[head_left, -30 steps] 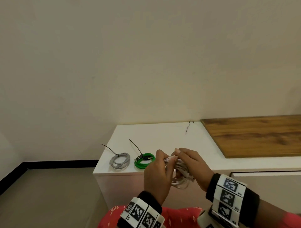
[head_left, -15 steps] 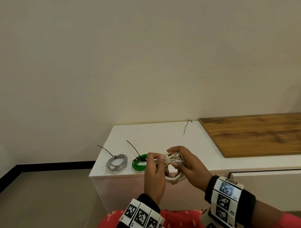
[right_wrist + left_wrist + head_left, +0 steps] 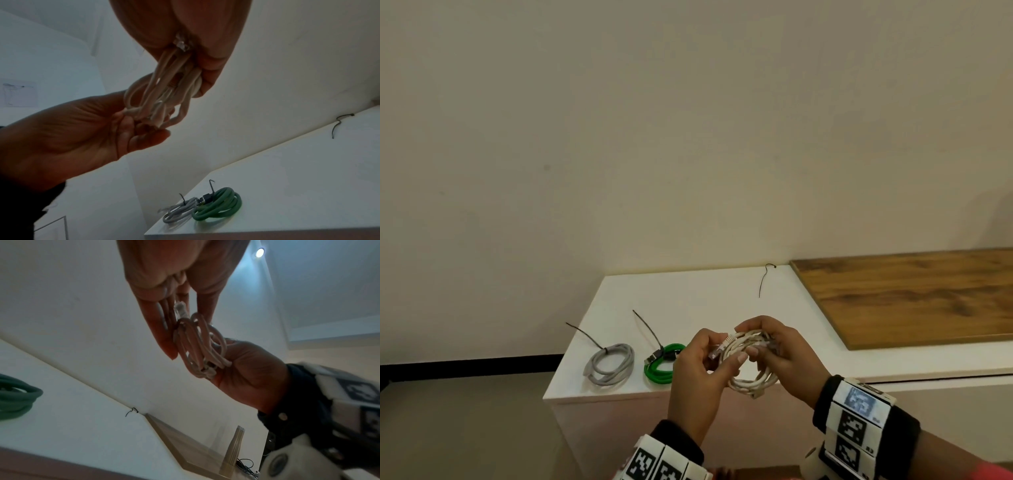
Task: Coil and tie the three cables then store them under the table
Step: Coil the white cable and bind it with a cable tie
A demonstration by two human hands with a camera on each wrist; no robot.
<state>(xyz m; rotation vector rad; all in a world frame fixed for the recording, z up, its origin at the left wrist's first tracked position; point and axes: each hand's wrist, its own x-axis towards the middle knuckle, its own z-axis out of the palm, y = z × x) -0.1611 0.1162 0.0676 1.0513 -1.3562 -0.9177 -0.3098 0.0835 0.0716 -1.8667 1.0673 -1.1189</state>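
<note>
Both hands hold a coiled white cable (image 3: 753, 380) in the air above the front edge of the white table (image 3: 688, 298). My left hand (image 3: 722, 349) pinches the coil's left side, near a clear plug end (image 3: 180, 308). My right hand (image 3: 760, 342) grips the coil's top right, fingers curled over the strands (image 3: 160, 100). A grey coil (image 3: 613, 365) and a green coil (image 3: 659, 368) lie on the table's left front, each with a black zip tie round it. A loose black zip tie (image 3: 765, 279) lies near the back wall.
A wooden board (image 3: 914, 298) covers the table's right part. The table's left end (image 3: 551, 394) drops to a grey floor. A plain wall stands right behind the table. In the left wrist view a slim metal object (image 3: 236, 446) stands beyond the board.
Both hands have kept hold of the white coil and shifted their fingers on it; the loops now sit as an opener ring. The grey and green coils have not moved.
</note>
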